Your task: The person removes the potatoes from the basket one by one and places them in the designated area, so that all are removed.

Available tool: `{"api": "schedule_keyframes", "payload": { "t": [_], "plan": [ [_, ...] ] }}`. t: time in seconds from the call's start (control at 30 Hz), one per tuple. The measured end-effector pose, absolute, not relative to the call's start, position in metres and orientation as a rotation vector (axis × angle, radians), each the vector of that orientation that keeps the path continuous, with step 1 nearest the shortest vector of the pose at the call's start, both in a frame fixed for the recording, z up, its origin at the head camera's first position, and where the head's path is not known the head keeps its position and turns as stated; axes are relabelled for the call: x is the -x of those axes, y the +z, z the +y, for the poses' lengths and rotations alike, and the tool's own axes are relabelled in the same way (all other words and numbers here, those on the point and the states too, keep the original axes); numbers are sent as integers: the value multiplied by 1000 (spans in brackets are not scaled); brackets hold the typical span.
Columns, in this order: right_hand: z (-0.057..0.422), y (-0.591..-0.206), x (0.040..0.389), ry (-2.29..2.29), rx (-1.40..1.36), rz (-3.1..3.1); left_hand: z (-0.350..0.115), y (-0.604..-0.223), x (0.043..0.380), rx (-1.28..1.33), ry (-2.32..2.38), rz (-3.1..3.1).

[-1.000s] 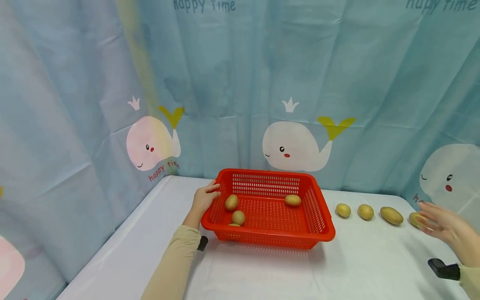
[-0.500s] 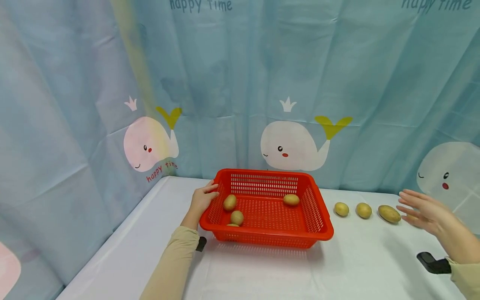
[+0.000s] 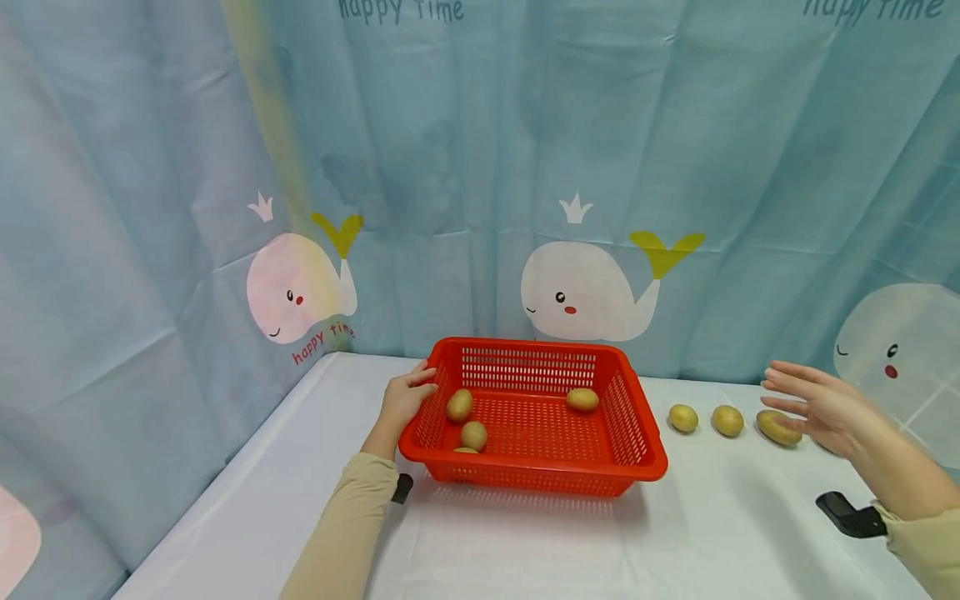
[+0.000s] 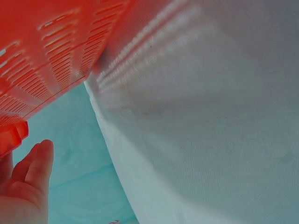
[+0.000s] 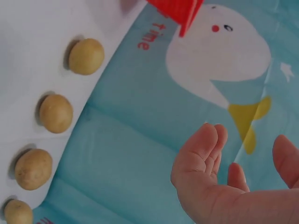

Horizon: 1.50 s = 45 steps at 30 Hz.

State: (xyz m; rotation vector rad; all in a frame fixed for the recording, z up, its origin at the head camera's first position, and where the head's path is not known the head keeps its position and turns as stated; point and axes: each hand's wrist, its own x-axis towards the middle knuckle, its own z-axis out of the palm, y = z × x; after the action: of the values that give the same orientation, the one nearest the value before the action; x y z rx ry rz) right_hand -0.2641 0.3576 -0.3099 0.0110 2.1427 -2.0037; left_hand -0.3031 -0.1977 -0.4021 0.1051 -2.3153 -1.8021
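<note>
A red plastic basket point(image 3: 532, 468) with slotted walls stands on the white table. Inside it, one potato point(image 3: 582, 400) lies at the right, and others, including a rounder potato point(image 3: 474, 436), lie at the left. My left hand point(image 3: 405, 404) holds the basket's left rim, thumb over the edge; in the left wrist view some fingers point(image 4: 41, 163) extend straight beside the rim. My right hand point(image 3: 825, 408) hovers with nothing in it, fingers spread loosely. In the head view it overlaps a long potato point(image 3: 777, 427) and mostly hides the potato at the row's right end.
Right of the basket, several potatoes lie in a row, including a small potato point(image 3: 683, 418) and a potato point(image 3: 727, 421) beside it. A blue curtain point(image 3: 465, 167) with whale prints hangs behind the table point(image 3: 525, 550).
My right hand has moved left along the potato row, from the rightmost potato to over the long one. My left hand and the basket stay in place; the head view shifted slightly.
</note>
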Motion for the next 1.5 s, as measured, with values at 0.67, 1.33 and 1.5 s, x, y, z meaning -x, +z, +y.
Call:
{"api": "schedule_keyframes", "payload": {
  "t": [0.67,1.33,1.5],
  "plan": [
    [295,-286,271,-1561,222,2512,-197,-403,304,-109,-1790,-2320],
    [234,-274,274,-1424,451,2358,-197,-402,304,-114,-1778,-2312],
    [224,-273,276,-1393,463,2347,-197,-401,302,-95,-1761,-2313]
  ]
}}
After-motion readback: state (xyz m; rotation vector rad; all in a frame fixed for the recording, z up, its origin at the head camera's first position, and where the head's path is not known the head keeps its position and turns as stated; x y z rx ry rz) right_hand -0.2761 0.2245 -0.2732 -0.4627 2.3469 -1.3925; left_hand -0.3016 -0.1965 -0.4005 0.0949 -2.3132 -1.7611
